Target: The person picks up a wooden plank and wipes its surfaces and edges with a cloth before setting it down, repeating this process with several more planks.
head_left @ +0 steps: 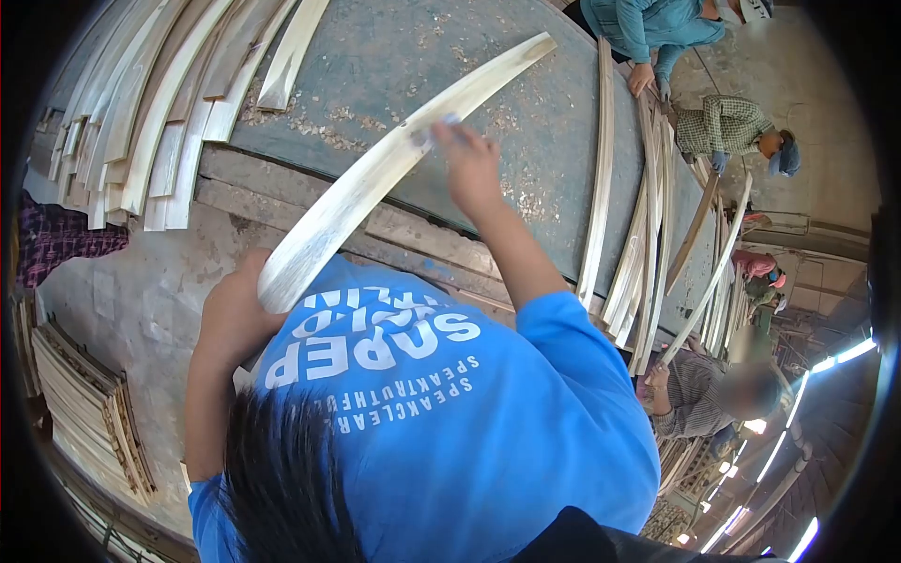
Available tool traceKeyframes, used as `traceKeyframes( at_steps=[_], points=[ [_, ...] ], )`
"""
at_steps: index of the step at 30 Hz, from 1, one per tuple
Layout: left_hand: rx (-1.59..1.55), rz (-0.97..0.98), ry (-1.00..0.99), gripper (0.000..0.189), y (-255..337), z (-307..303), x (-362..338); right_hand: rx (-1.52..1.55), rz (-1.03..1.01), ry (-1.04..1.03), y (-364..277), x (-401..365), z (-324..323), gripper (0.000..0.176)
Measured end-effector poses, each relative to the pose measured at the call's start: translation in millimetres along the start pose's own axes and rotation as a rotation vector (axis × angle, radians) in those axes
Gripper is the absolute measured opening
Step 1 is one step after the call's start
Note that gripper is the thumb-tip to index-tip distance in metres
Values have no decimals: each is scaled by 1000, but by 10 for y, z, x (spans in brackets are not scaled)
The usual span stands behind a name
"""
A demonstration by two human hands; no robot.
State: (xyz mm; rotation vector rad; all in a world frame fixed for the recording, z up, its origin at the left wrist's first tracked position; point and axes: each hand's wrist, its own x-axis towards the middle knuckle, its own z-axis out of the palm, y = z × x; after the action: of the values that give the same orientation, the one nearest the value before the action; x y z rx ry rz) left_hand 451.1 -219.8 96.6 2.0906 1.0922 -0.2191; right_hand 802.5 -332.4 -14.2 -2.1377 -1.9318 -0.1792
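A long pale wood slat slants from my body out over the dark tabletop. My left hand is closed around the slat's near end, with its fingers partly hidden behind the wood. Farther along, my right hand grips a small shiny tool against the slat's upper face, near a dark knot. Motion blur hides the tool's exact kind. Wood shavings lie scattered on the tabletop beside the slat.
Many slats are piled at the left, their ends jutting past the table. More slats lie along the right side, where several other people work. A stack of boards stands at lower left.
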Motion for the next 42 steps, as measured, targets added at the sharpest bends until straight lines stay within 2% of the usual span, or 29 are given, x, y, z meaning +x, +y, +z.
traceKeyframes(
  at_steps=[2,3,6,7,8,10,11,12,15,16,18,19,20,22,23,24,26,27,28,30,31,32,34,35,36,38,39,40,42],
  points=[
    [-2,6,6,72,25,1,-3,-84,101,50,-23,68,8,70],
    [1,3,2,72,51,-35,-19,-40,-10,-26,-185,11,-54,66],
    [-1,4,-3,71,41,-27,-40,35,-32,38,-89,10,-37,64],
    [-10,11,0,71,27,-6,-45,37,95,69,25,76,-61,65],
    [-10,13,-5,71,21,3,-55,35,99,66,-16,38,-57,65],
    [5,10,9,71,19,-15,-51,-16,71,-5,-199,18,-95,64],
    [9,11,9,71,19,-29,-56,90,-38,-36,-308,-51,-142,63],
    [6,7,9,72,18,-39,-56,92,-35,-31,-264,-27,-117,63],
    [3,15,-2,72,4,-10,-39,39,197,17,35,88,-103,66],
    [-10,24,1,73,10,6,-30,35,201,16,-31,40,-89,66],
    [6,20,-1,73,-6,-48,-24,62,-32,49,-288,-59,-58,61],
    [25,12,-12,73,-18,-74,-35,155,-115,-51,-434,-85,-187,59],
    [28,10,-11,73,-22,-78,-39,158,-116,-49,-366,-48,-156,59],
    [9,22,1,73,-37,-63,-58,107,91,148,-67,10,-61,60],
    [9,21,-5,73,-43,-57,-66,84,178,150,90,45,-51,59],
    [6,19,-20,73,-41,-63,-65,82,177,149,-2,12,-59,59],
    [3,16,-23,73,-49,-80,-46,47,-69,-9,-368,-83,-132,56],
    [-20,36,-16,72,-78,-70,-48,225,-165,-4,-506,-139,-231,58],
    [-43,56,-9,72,-97,-69,-38,225,-166,1,-422,-90,-180,58],
    [-34,42,-6,72,-81,-62,-41,238,112,0,-146,18,-102,62],
    [-34,29,1,72,-70,-47,-44,-35,75,105,-40,55,-149,56],
    [-36,32,0,72,-59,-51,-51,-38,76,104,-109,-10,-151,56],
    [-2,13,-22,72,-30,-142,-60,147,-174,38,-395,-28,-225,57],
    [2,11,-16,72,-41,-134,-54,26,-166,34,-252,-24,-128,55],
    [-2,2,-14,72,-64,-96,-53,29,-162,34,-151,13,-124,55],
    [-12,-5,-11,72,-80,-63,-71,-52,168,97,11,62,-135,55],
    [-42,-7,-19,71,-80,-62,-73,-47,97,104,-68,-83,110,59],
    [-70,-8,-26,71,-85,-73,-73,-49,89,109,-255,-163,71,59],
    [-110,27,-14,71,-178,-29,-64,293,-199,106,-576,-300,-53,57]
  ],
)
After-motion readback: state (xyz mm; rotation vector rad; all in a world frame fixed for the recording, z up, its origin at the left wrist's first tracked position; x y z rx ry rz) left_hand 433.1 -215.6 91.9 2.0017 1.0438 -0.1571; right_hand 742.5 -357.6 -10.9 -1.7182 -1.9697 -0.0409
